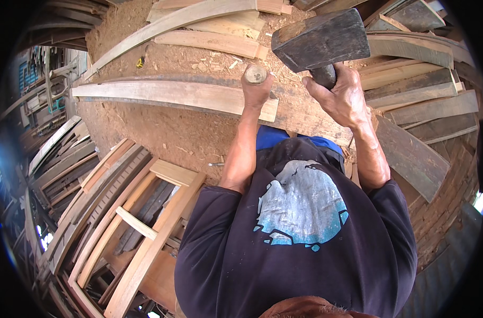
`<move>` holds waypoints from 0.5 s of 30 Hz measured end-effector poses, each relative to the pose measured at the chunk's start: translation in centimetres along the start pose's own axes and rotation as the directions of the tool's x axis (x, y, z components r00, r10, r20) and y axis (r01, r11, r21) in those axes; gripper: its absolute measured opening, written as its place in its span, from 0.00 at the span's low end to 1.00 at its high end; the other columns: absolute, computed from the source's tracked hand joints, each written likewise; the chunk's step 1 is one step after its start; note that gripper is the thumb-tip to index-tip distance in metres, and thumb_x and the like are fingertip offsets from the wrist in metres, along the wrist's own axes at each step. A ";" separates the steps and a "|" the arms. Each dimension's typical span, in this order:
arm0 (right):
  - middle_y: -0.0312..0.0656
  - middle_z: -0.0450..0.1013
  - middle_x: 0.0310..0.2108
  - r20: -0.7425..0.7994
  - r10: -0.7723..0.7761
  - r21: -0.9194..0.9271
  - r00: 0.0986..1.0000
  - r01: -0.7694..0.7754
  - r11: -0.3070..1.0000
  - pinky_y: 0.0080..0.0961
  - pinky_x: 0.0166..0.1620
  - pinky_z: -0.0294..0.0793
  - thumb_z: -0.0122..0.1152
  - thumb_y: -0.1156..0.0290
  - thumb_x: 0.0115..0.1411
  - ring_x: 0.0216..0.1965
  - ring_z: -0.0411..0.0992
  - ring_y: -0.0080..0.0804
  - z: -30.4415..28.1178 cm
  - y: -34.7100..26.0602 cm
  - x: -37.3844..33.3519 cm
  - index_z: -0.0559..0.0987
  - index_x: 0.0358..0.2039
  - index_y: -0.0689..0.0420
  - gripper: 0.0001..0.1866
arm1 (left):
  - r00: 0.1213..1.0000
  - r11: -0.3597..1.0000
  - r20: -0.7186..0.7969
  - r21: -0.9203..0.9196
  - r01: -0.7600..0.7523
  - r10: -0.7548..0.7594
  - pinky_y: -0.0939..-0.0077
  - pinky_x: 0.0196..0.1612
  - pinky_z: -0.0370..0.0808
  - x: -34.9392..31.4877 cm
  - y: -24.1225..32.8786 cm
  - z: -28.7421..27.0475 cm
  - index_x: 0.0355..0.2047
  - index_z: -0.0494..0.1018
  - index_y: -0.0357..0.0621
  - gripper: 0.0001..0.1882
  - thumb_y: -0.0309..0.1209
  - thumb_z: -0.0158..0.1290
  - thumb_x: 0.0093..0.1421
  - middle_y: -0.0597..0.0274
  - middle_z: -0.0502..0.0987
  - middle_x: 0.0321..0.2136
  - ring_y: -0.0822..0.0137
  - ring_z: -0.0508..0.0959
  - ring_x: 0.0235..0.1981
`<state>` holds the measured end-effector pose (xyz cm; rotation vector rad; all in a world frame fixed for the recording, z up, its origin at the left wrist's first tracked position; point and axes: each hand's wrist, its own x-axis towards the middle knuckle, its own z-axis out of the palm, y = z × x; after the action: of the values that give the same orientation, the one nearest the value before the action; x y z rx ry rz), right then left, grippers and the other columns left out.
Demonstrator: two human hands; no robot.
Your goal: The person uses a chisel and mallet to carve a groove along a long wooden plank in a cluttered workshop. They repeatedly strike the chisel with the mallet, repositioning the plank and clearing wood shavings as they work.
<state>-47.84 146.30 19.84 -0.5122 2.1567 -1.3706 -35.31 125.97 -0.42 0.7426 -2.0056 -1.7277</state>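
My left hand (256,96) is closed upright around a chisel (256,75). Only the round wooden butt of its handle shows; the blade is hidden below my fist. Under that fist lies a long, pale, slightly curved board (167,93), its right end just past my hand. Raised to the right, my right hand (346,100) grips the short handle of a large mallet (323,45) with a dark, blocky head. The mallet head is apart from the chisel, above and to its right.
A curved wooden piece (183,24) and shorter offcuts (209,43) lie beyond the board among shavings. Boards (432,108) are stacked at the right. A wooden frame (141,265) and more timber stand at the lower left. A small yellow object (140,62) lies at the far left.
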 end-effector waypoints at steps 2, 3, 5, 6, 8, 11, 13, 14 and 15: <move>0.45 0.77 0.25 -0.002 -0.021 -0.028 1.000 0.021 0.999 0.33 0.34 0.75 0.71 0.63 0.56 0.26 0.75 0.33 0.2 0.1 0.0 0.81 0.38 0.66 0.18 | 1.000 0.999 0.020 -0.035 0.015 -0.015 0.77 0.31 0.73 0.2 0.3 0.5 0.32 0.74 0.40 0.07 0.21 0.62 0.54 0.70 0.77 0.26 0.78 0.75 0.28; 0.49 0.78 0.24 -0.007 -0.038 -0.050 0.999 0.037 0.998 0.35 0.35 0.77 0.69 0.64 0.56 0.27 0.78 0.38 0.4 0.4 0.1 0.81 0.38 0.65 0.17 | 0.999 0.998 0.033 -0.052 0.021 -0.019 0.77 0.32 0.73 0.4 0.8 0.9 0.31 0.73 0.40 0.08 0.20 0.62 0.53 0.70 0.76 0.26 0.78 0.75 0.29; 0.55 0.79 0.26 0.033 -0.035 -0.181 0.999 0.041 0.983 0.39 0.36 0.78 0.66 0.64 0.56 0.29 0.80 0.47 1.3 1.6 0.5 0.82 0.39 0.63 0.16 | 1.000 0.996 0.030 -0.094 0.001 0.002 0.76 0.35 0.75 0.4 1.8 2.0 0.35 0.75 0.39 0.09 0.21 0.62 0.53 0.67 0.79 0.29 0.76 0.78 0.32; 0.56 0.79 0.27 0.066 -0.011 -0.286 0.998 0.029 0.958 0.42 0.38 0.78 0.66 0.64 0.56 0.31 0.80 0.51 1.9 2.6 1.0 0.82 0.40 0.62 0.16 | 0.999 0.993 0.038 -0.116 -0.012 0.016 0.76 0.36 0.76 0.4 2.5 2.4 0.37 0.76 0.39 0.10 0.21 0.62 0.53 0.65 0.81 0.30 0.75 0.79 0.33; 0.58 0.79 0.29 0.163 0.005 -0.451 0.987 0.070 0.890 0.46 0.41 0.78 0.65 0.65 0.56 0.34 0.80 0.56 2.8 4.9 1.9 0.81 0.42 0.62 0.17 | 0.992 0.994 0.126 0.111 -0.014 0.000 0.76 0.40 0.77 0.0 3.4 2.3 0.41 0.77 0.39 0.13 0.21 0.62 0.53 0.62 0.83 0.34 0.74 0.81 0.37; 0.59 0.79 0.31 0.279 -0.026 -0.530 0.960 0.177 0.829 0.49 0.43 0.78 0.64 0.65 0.55 0.37 0.79 0.58 2.7 6.5 3.0 0.80 0.45 0.61 0.19 | 0.994 0.986 0.109 0.164 -0.016 -0.002 0.74 0.43 0.78 -0.1 2.0 2.3 0.43 0.79 0.40 0.16 0.21 0.62 0.52 0.59 0.84 0.37 0.72 0.82 0.39; 0.58 0.79 0.30 0.234 -0.024 -0.467 0.972 0.134 0.874 0.49 0.43 0.78 0.65 0.65 0.54 0.37 0.79 0.58 2.2 5.3 1.9 0.79 0.46 0.61 0.20 | 0.996 0.994 0.090 0.105 0.009 -0.018 0.73 0.44 0.78 -1.3 1.6 1.9 0.43 0.79 0.40 0.16 0.21 0.63 0.52 0.58 0.84 0.38 0.71 0.82 0.40; 0.58 0.78 0.30 0.184 -0.053 -0.388 0.982 0.122 0.913 0.49 0.42 0.77 0.65 0.65 0.54 0.36 0.79 0.58 2.5 5.0 1.4 0.79 0.45 0.61 0.19 | 0.995 0.999 0.097 0.002 0.035 -0.035 0.72 0.44 0.78 -1.8 1.5 1.7 0.44 0.79 0.38 0.17 0.21 0.63 0.51 0.58 0.84 0.39 0.70 0.82 0.41; 0.58 0.78 0.29 0.186 -0.030 -0.409 0.982 0.106 0.907 0.49 0.42 0.77 0.65 0.65 0.54 0.36 0.79 0.59 2.6 5.1 1.2 0.79 0.44 0.61 0.19 | 0.994 0.999 0.106 0.006 0.032 -0.033 0.72 0.45 0.78 -1.8 1.9 1.7 0.44 0.79 0.38 0.18 0.20 0.63 0.51 0.58 0.84 0.39 0.70 0.82 0.42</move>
<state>-47.38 145.87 14.03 -0.8446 2.3028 -0.8505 -35.17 128.64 1.26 0.7026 -2.0783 -1.8170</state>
